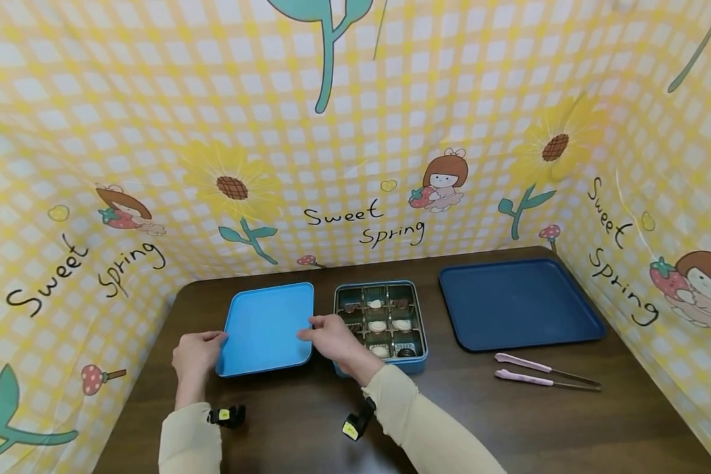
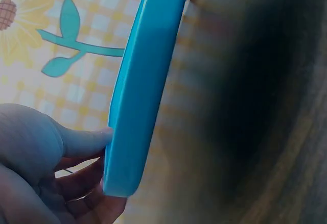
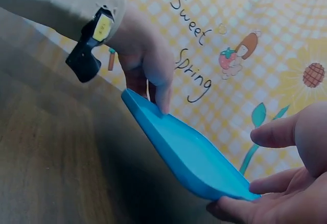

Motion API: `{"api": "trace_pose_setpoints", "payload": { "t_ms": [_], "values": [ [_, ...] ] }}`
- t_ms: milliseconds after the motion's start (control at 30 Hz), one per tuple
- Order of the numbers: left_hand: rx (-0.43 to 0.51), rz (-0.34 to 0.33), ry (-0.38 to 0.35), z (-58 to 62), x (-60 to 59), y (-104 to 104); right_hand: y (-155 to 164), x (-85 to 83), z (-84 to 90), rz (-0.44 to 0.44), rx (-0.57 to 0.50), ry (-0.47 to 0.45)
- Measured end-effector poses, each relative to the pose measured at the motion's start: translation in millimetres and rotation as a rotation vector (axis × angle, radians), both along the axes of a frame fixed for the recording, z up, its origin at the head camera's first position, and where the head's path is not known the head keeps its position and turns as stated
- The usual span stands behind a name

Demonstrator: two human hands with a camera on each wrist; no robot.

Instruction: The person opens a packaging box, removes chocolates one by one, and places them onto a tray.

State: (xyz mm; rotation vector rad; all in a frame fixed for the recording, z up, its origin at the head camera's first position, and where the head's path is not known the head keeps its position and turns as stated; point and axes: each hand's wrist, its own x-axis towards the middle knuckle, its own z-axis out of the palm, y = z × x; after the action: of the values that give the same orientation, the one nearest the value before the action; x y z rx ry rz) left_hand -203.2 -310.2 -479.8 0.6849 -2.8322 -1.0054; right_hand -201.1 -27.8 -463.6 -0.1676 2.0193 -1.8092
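Observation:
A light blue rectangular lid with a raised rim is held over the table. At its left side my left hand pinches the rim, thumb on the inner face and fingers behind, as the left wrist view shows. My right hand is at the lid's right edge. In the right wrist view its fingers touch the rim from beside and below, while the thumb stands apart from the lid. Right of the lid, partly behind my right hand, sits a blue box with divided compartments holding several dark and white chocolates.
A dark blue tray lies at the back right of the brown table. In front of it rest pink-handled tongs. A yellow checked cloth encloses the table's back and sides.

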Motion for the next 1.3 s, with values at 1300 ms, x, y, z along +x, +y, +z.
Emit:
{"api": "trace_pose_setpoints", "payload": {
  "t_ms": [1300],
  "values": [
    [-0.025, 0.050, -0.022, -37.4, -3.9, 6, -34, 16.4, -15.4, -0.026, 0.124, -0.029]
  ]
}}
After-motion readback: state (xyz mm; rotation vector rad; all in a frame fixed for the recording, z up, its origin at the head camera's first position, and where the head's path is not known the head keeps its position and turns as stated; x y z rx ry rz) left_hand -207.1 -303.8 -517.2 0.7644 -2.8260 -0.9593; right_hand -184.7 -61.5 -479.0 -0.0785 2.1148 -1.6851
